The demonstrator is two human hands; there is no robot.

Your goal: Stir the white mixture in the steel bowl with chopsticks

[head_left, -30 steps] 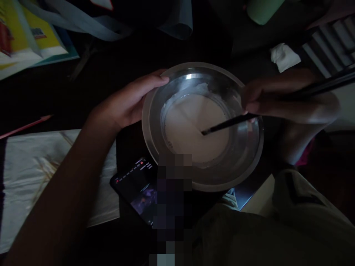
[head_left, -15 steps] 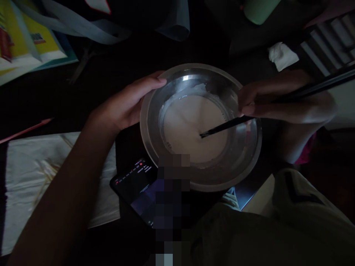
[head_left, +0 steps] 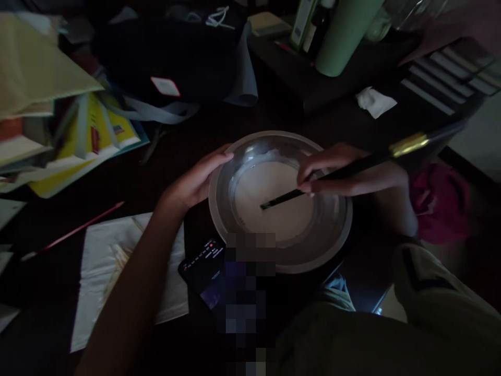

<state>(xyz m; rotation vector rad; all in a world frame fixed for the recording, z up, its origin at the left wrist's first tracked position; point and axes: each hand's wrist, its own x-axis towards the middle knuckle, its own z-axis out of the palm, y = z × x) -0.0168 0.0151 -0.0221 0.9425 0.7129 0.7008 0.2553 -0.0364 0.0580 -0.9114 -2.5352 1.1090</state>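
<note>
A metal bowl [head_left: 334,227] stands at the centre of the dark table, partly filled with a pale, milky liquid [head_left: 256,183]. My left hand [head_left: 198,177] grips its left rim, the thumb over the edge and the other fingers hidden beneath the outside. Over the bowl's right side, my right hand [head_left: 348,172] is closed around black chopsticks [head_left: 285,197] with a gold band. They slant down to the left, held together, and their tips dip into the liquid.
A phone [head_left: 205,277] with its screen lit lies left of the bowl. Thin sticks rest on a white sheet [head_left: 172,292] under my left forearm. A red pencil-like stick [head_left: 82,227], books [head_left: 82,151], a crumpled tissue [head_left: 376,102] and a green bottle [head_left: 344,42] lie around.
The view has tilted up, showing more of the table's far side. My right hand and the chopstick tips have shifted left across the liquid. My left hand still holds the rim.
</note>
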